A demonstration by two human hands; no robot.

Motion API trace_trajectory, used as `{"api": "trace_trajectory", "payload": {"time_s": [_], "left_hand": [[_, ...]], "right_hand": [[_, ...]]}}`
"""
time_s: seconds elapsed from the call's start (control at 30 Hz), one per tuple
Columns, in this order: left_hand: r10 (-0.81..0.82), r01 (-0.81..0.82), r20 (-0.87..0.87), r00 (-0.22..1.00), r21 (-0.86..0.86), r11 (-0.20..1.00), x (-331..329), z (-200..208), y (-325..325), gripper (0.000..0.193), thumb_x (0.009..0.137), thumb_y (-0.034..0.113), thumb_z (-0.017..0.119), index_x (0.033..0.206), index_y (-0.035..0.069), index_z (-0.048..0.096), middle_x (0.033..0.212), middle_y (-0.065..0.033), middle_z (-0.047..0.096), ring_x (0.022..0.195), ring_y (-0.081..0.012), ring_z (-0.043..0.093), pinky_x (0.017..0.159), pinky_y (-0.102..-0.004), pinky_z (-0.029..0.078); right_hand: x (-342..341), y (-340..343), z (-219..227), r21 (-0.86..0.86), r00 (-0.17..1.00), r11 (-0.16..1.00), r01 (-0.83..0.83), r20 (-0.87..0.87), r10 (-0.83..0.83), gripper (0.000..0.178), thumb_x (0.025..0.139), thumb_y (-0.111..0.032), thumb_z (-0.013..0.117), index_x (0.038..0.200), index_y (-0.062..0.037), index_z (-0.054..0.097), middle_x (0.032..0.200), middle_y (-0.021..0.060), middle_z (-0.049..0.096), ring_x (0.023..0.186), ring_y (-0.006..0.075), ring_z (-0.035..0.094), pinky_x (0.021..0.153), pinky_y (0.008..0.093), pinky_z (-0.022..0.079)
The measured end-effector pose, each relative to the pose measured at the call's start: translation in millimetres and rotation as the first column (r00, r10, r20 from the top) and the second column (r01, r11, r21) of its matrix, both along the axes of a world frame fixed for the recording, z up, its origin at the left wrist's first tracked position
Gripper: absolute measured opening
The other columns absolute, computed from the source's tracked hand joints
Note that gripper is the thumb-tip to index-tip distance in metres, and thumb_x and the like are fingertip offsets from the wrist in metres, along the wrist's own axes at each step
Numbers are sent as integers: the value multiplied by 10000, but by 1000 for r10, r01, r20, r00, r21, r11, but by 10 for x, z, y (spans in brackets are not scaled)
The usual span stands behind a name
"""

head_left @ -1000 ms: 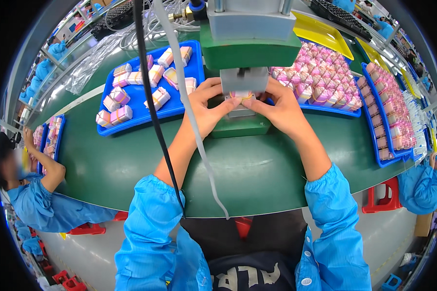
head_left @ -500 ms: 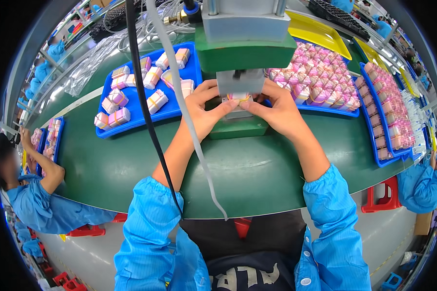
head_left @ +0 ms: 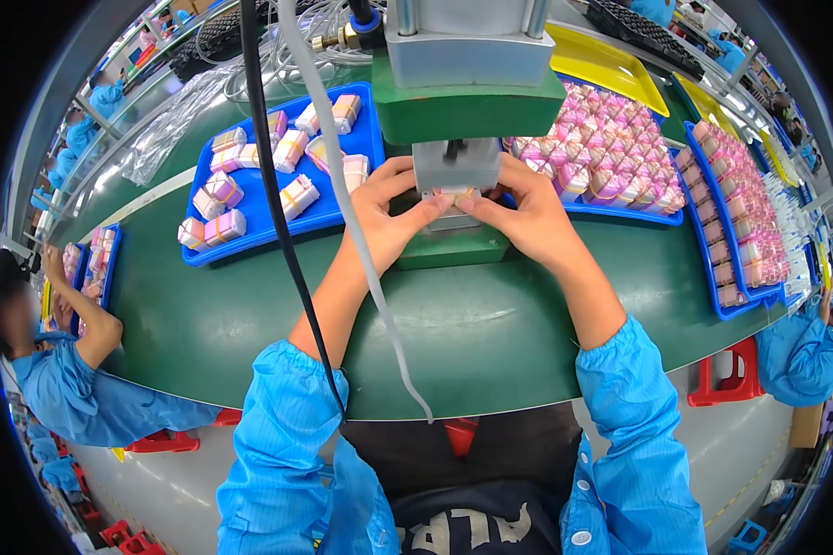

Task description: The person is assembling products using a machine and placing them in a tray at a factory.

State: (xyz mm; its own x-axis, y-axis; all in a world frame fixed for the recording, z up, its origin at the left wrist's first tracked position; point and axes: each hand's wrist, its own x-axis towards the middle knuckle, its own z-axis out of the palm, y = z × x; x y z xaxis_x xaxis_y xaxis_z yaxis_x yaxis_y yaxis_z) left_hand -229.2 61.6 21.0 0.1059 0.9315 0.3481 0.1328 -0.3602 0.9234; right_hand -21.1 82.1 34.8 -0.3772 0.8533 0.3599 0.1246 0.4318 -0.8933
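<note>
At the press (head_left: 472,111) with its green head, both my hands meet at the silver metal block (head_left: 456,165). My left hand (head_left: 387,205) is closed around its left side, thumb pointing inward. On the other side my right hand (head_left: 532,211) mirrors it. Between the thumb tips, a sliver of a small pale block (head_left: 452,196) with pink and yellow shows just under the metal. Both thumbs press at its near side; the other fingers are mostly hidden behind the press. Beneath lies the green press base (head_left: 453,248).
A blue tray (head_left: 278,242) at left holds several banded pastel blocks (head_left: 298,196). At right, another blue tray (head_left: 634,216) is packed with pink-wrapped blocks (head_left: 611,148); stacked blue trays (head_left: 717,277) stand farther right. A black cable (head_left: 282,222) and grey hose (head_left: 356,217) hang before the bench. Co-workers sit on both sides.
The silver block sits slightly lower over the small pale block, and my thumbs have shifted slightly with it. Both hands otherwise keep their place.
</note>
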Motion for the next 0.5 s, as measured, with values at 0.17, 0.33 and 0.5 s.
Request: {"api": "trace_trajectory", "payload": {"time_s": [0.17, 0.33, 0.5], "left_hand": [[-13, 13, 44, 999, -5, 1000, 2, -15, 6, 315, 813, 138, 779, 1108, 38, 733, 1203, -93, 612, 1144, -211, 574, 994, -339, 438], [-24, 24, 6, 1000, 17, 1000, -11, -22, 11, 323, 809, 133, 780, 1114, 40, 729, 1211, -93, 607, 1124, -207, 574, 981, -331, 433], [-7, 10, 86, 996, -40, 999, 26, 2, -6, 308, 821, 141, 774, 1100, 20, 728, 1193, -96, 617, 1123, -215, 579, 980, -336, 437]], "right_hand": [[-16, -11, -4, -14, 1000, 1000, 12, 5, -12, 318, 818, -137, 780, 1108, -26, 708, 1081, 26, 619, 787, 107, 485, 712, 257, 432], [-10, -11, 3, -11, 1000, 1000, 13, 13, -12, 322, 821, -137, 779, 1112, -21, 704, 1072, 30, 614, 792, 113, 489, 713, 258, 432], [-12, 6, -22, 0, 1000, 1000, 21, -3, -21, 337, 814, -137, 785, 1116, -15, 700, 1075, 32, 611, 792, 112, 492, 707, 259, 431]]}}
